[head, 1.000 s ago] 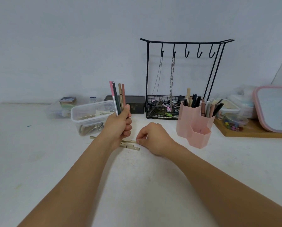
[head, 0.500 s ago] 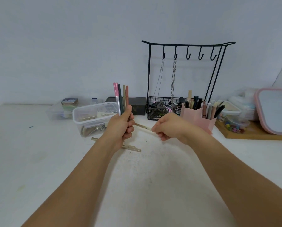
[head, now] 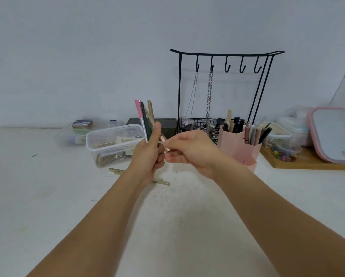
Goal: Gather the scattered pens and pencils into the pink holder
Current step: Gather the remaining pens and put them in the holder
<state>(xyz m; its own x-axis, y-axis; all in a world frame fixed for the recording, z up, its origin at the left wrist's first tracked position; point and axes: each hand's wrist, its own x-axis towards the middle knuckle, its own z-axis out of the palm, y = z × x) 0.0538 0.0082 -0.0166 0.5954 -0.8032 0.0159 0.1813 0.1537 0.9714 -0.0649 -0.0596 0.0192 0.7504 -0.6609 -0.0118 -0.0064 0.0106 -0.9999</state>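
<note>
Left hand point(head: 149, 154) grips the upright bundle of slim, rigid, light pens point(head: 145, 118); right hand point(head: 189, 150) pinches a beige pencil point(head: 164, 143) against it. Hold mid-shaft.

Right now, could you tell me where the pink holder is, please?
The pink holder stands on the table right of centre, just beyond the right hand, in front of the black wire rack.

White table point(head: 47, 196), surface lightly scuffed. Plain pale wall point(head: 87, 47) rises directly behind it (no windows visible); lighting even and soft. Black wire hook rack point(head: 225, 54) stands against the wall. Left of the rack: clear plastic tub point(head: 111, 144). Right of the rack: wooden board point(head: 311, 163).
</note>
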